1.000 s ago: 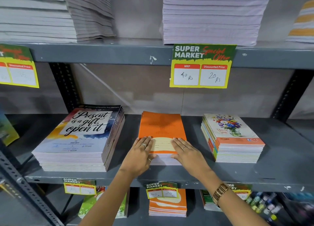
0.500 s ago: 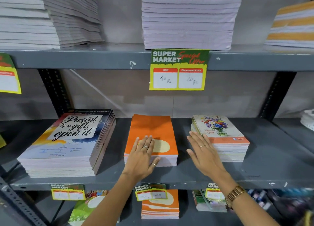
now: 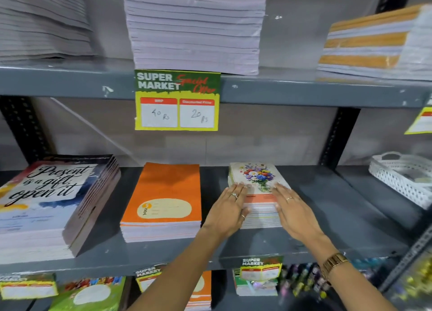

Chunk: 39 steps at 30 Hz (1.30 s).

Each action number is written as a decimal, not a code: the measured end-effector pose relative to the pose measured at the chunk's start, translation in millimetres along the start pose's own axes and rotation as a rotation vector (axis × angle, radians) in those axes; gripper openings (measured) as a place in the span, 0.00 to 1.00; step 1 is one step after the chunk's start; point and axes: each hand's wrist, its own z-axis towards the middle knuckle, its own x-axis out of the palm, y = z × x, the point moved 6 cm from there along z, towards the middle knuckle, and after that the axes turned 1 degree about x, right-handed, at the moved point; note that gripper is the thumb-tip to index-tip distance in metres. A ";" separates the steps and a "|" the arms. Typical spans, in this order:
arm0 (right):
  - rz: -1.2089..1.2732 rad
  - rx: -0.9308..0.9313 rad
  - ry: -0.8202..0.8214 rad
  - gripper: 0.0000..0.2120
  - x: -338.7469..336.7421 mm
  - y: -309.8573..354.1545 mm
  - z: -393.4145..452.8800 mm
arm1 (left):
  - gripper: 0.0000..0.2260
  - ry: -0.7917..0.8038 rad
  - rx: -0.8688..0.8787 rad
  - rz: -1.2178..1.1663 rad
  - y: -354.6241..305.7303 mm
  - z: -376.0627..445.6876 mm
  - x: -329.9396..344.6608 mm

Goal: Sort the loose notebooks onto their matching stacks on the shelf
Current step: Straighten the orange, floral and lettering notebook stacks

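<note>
Three notebook stacks stand on the grey middle shelf (image 3: 327,207). At the left is a tall stack with "Present is a gift, open it" covers (image 3: 46,193). In the middle is an orange stack (image 3: 163,193). On the right is a flower-cover stack (image 3: 256,174). My left hand (image 3: 228,209) lies flat against the flower stack's left side and front corner, fingers spread. My right hand (image 3: 293,209) lies flat on its right side, fingers extended. Both palms press on the stack and neither hand grips a loose notebook.
A price tag (image 3: 177,100) hangs from the upper shelf, which carries tall pale stacks (image 3: 194,27) and an orange-striped stack (image 3: 374,41). A white perforated basket (image 3: 402,177) sits at the far right. Below are more notebooks and price tags (image 3: 260,269).
Both hands have left the orange stack and moved right onto the flower-cover stack, the right hand first, then the left. The view has shifted right and closer.
</note>
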 end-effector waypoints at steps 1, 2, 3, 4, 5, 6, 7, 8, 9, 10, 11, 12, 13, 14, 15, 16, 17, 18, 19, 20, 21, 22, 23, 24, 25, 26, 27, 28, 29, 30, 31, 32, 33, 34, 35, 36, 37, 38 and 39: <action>-0.020 -0.018 0.016 0.24 2.1 -1.2 0.4 | 0.25 0.007 0.005 0.004 -4.1 6.7 3.8; -0.020 -0.026 0.021 0.24 3.9 -0.7 -0.4 | 0.25 0.019 0.006 -0.002 -6.6 10.9 5.7; -0.004 -0.026 0.020 0.24 5.1 -0.4 -1.1 | 0.25 0.032 0.007 -0.008 -7.1 13.9 9.0; 0.008 -0.028 0.024 0.24 7.3 -1.7 -1.5 | 0.25 0.043 0.007 -0.009 -7.2 16.0 12.0; 0.010 -0.027 0.018 0.24 8.6 -2.8 -1.5 | 0.25 0.052 0.001 -0.016 -6.0 17.2 15.1; 0.009 -0.026 0.017 0.24 9.2 -3.8 -1.3 | 0.24 0.054 -0.012 -0.036 -5.4 17.3 16.5; 0.008 -0.030 0.018 0.23 9.0 -3.6 -0.8 | 0.24 0.051 -0.028 -0.057 -4.0 16.9 17.7; 0.011 -0.034 0.022 0.23 8.4 -3.1 -0.4 | 0.24 0.042 -0.036 -0.068 -2.8 16.7 18.3; 0.006 -0.037 0.024 0.23 8.4 -2.8 0.3 | 0.24 0.034 -0.039 -0.074 -2.0 16.5 18.7; -0.004 -0.039 0.026 0.23 9.1 -3.1 0.4 | 0.24 0.030 -0.042 -0.076 -2.0 16.3 19.6; -0.009 -0.039 0.029 0.23 9.9 -3.6 0.5 | 0.24 0.028 -0.046 -0.081 -2.0 16.1 19.8; -0.008 -0.037 0.037 0.23 10.8 -4.0 0.1 | 0.24 0.025 -0.052 -0.086 -2.0 15.8 19.8; 0.001 -0.035 0.036 0.23 11.1 -4.1 0.0 | 0.24 0.021 -0.057 -0.094 -2.0 15.7 19.7; 0.012 -0.035 0.034 0.23 10.8 -3.8 0.1 | 0.24 0.014 -0.060 -0.105 -2.4 15.6 18.9; 0.021 -0.038 0.023 0.23 10.1 -3.4 0.1 | 0.24 0.009 -0.064 -0.116 -2.8 15.4 18.4; 0.023 -0.039 0.015 0.23 9.4 -3.3 0.2 | 0.24 0.005 -0.067 -0.124 -2.9 15.5 17.8; 0.021 -0.038 0.008 0.23 8.7 -3.2 0.0 | 0.23 0.006 -0.070 -0.132 -3.0 15.6 17.8; 0.018 -0.034 0.002 0.23 7.8 -3.3 -0.3 | 0.23 0.007 -0.074 -0.137 -3.0 15.8 17.9; 0.020 -0.031 -0.001 0.23 7.4 -3.7 -0.8 | 0.23 0.009 -0.080 -0.141 -2.6 16.2 18.6; 0.019 -0.028 0.002 0.23 7.1 -3.7 -1.5 | 0.23 0.009 -0.085 -0.146 -2.2 16.3 19.3; 0.018 -0.025 0.008 0.24 7.0 -3.6 -1.7 | 0.23 0.009 -0.091 -0.152 -1.5 16.5 20.2; 0.019 -0.019 0.018 0.26 7.4 -3.9 -1.8 | 0.23 0.008 -0.095 -0.157 -1.0 16.7 21.0; 0.026 -0.012 0.024 0.26 7.4 -3.8 -1.7 | 0.23 0.007 -0.100 -0.163 -0.4 16.8 21.6; 0.034 0.001 0.035 0.25 7.6 -4.2 -1.5 | 0.23 0.007 -0.104 -0.167 -0.1 16.8 21.8; 0.038 0.012 0.046 0.24 7.8 -4.3 -1.1 | 0.23 0.005 -0.108 -0.172 -0.1 16.6 21.8; 0.035 0.018 0.061 0.24 8.5 -4.5 -1.2 | 0.23 0.003 -0.109 -0.175 -0.2 16.5 21.8; 0.031 0.020 0.080 0.26 8.5 -4.3 -1.7 | 0.23 0.002 -0.111 -0.180 0.2 16.6 22.2; 0.024 0.014 0.098 0.30 7.9 -3.8 -2.6 | 0.23 0.003 -0.112 -0.189 0.5 16.6 22.9; 0.016 0.000 0.105 0.34 7.4 -3.4 -3.5 | 0.23 0.005 -0.116 -0.204 1.0 16.3 23.4; 0.011 -0.009 0.108 0.36 6.4 -2.7 -4.1 | 0.24 0.007 -0.119 -0.225 1.4 15.2 23.3; 0.006 -0.012 0.112 0.36 5.3 -1.9 -3.9 | 0.24 0.010 -0.118 -0.249 2.1 13.4 22.4; 0.000 -0.010 0.118 0.36 4.7 -1.1 -4.0 | 0.25 0.007 -0.109 -0.272 2.9 10.8 20.4; -0.006 -0.020 0.113 0.35 4.6 0.7 -3.7 | 0.27 -0.002 -0.099 -0.287 4.7 8.3 17.3; 0.004 -0.033 0.092 0.33 3.3 2.6 -3.8 | 0.30 -0.012 -0.097 -0.297 7.6 4.9 13.5; 0.040 -0.041 0.076 0.31 1.0 5.1 -4.1 | 0.32 -0.020 -0.109 -0.296 12.2 1.1 9.1; 0.076 -0.045 0.067 0.31 -1.3 9.0 -3.6 | 0.35 -0.026 -0.129 -0.280 18.3 -2.9 4.3; 0.105 -0.047 0.048 0.32 -3.8 13.3 -2.7 | 0.36 -0.027 -0.149 -0.256 24.7 -6.2 0.8; 0.132 -0.046 0.019 0.31 -7.9 20.3 -1.4 | 0.37 -0.027 -0.167 -0.233 31.4 -10.2 -3.7; 0.156 -0.049 0.007 0.30 -11.2 28.2 0.1 | 0.38 -0.027 -0.176 -0.209 36.3 -13.1 -8.6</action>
